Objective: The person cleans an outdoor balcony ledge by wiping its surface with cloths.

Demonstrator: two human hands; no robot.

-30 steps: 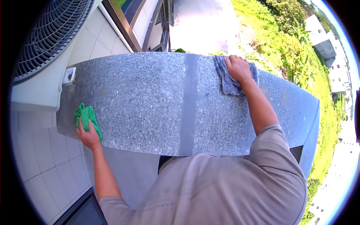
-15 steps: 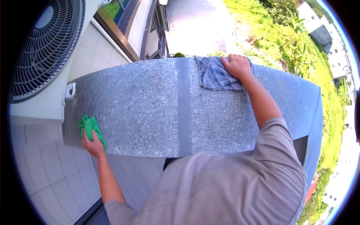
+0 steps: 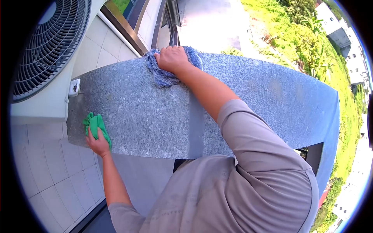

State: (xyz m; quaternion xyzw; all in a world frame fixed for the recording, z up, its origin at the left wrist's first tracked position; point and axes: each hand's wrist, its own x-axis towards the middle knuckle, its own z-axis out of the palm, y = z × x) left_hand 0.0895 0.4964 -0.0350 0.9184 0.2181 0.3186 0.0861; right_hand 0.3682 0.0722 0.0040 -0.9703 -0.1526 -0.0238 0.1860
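My right hand (image 3: 172,60) grips a blue-grey cloth (image 3: 165,77) and presses it on the far edge of the speckled grey stone slab (image 3: 241,101). Part of the cloth bunches out on both sides of the fingers. At the slab's near left corner, my left hand (image 3: 98,144) is closed around a crumpled green cloth (image 3: 100,126), which rests on the stone. A smooth grey strip (image 3: 196,132) crosses the slab, partly covered by my right forearm.
An air conditioner's outdoor unit (image 3: 42,108) with a round fan grille stands at the left. A small white fitting (image 3: 74,87) sits by the slab's left end. Tiled wall (image 3: 58,171) lies below left; green plants (image 3: 291,39) grow beyond the slab's right side.
My right hand has swept the blue-grey cloth leftward along the far edge, across the grey strip. My left hand and the green cloth stay nearly in place.
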